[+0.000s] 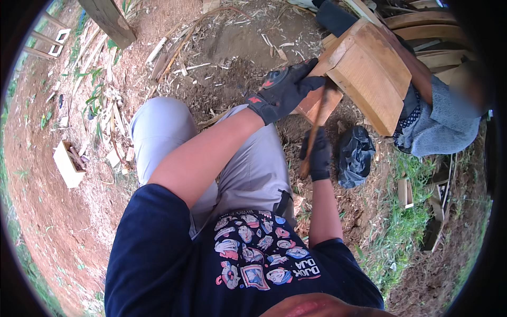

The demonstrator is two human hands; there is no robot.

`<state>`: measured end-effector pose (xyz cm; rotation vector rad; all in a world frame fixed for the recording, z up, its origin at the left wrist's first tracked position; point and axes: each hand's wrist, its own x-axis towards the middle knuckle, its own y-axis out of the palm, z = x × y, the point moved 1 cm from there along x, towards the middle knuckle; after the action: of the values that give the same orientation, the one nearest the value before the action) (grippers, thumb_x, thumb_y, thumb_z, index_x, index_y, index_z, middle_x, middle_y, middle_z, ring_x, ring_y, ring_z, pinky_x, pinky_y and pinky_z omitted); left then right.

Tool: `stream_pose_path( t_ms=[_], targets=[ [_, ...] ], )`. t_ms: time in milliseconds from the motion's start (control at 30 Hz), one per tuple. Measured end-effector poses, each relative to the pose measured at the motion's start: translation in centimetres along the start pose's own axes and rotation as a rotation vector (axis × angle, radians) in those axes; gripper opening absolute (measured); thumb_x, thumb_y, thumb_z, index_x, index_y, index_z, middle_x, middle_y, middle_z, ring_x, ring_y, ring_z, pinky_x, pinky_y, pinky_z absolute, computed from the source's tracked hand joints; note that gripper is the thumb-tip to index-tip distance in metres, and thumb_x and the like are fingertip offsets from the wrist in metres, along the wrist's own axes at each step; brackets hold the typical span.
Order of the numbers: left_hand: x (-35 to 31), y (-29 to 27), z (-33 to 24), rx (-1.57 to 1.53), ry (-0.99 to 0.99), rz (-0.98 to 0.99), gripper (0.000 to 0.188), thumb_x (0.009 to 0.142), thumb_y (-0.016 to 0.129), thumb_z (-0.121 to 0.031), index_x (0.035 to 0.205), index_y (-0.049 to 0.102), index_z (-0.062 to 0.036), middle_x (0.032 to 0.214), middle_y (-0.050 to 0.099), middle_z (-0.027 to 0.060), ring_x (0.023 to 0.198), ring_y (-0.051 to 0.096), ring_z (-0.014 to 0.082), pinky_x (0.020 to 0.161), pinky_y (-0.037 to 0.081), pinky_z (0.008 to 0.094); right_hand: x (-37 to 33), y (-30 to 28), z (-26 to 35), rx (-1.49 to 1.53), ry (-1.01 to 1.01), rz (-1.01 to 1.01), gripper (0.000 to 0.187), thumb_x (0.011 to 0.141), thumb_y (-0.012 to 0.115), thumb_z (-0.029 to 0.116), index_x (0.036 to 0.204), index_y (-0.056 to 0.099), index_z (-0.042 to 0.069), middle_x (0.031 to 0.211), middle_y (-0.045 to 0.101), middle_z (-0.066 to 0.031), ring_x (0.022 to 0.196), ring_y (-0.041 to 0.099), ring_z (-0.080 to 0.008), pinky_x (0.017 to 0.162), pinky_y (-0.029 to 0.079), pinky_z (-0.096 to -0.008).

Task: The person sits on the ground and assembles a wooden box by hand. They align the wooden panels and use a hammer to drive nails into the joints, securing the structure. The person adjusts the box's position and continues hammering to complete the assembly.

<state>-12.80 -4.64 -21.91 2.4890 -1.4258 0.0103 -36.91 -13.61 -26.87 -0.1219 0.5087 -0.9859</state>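
Note:
In a black glove with red marks, my left hand (285,87) grips the near left edge of a tan wooden box-like piece (372,79), which is held tilted off the ground. My right hand (318,156), also in a black glove, is closed around a long, narrow brown tool (315,124) whose exact kind I cannot make out. The tool's upper end reaches up against the wood's lower edge, close to my left fingers. Below the piece, a reddish flat wooden part (320,105) shows, partly hidden by the tool. Some of my fingers are hidden.
At the right sits another person in grey cloth (441,124), an arm beside the wooden piece. A black plastic bag (355,157) lies right of my right hand. Curved timber (422,21) is stacked behind. A wooden post (108,21), a small box (70,164) and scattered wood shavings are leftward.

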Motion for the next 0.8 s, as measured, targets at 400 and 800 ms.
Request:
stream_pose_path(
  t_ms=[400,800],
  targets=[
    [0.9,0.6,-0.3,0.069,0.087,0.040,0.068,0.108,0.064,-0.040,0.160,0.046,-0.0005,0.143,0.067,0.0126,0.129,0.059,0.0157,0.112,0.046,0.0345,2.7,-3.4,-4.6,0.083,0.152,0.023,0.062,0.105,0.056,0.065,0.095,0.071,0.006,0.075,0.065,-0.0039,0.053,0.060,-0.0161,0.047,0.049,-0.0327],
    [0.2,-0.2,-0.4,0.001,0.013,0.059,0.063,0.108,0.065,-0.036,0.159,0.048,-0.0026,0.141,0.068,0.0108,0.130,0.059,0.0155,0.111,0.047,0.0344,1.2,-1.7,-0.4,0.081,0.131,0.053,0.058,0.106,0.055,0.065,0.099,0.067,0.008,0.067,0.058,-0.0015,0.048,0.056,-0.0162,0.044,0.047,-0.0330]
  ],
)
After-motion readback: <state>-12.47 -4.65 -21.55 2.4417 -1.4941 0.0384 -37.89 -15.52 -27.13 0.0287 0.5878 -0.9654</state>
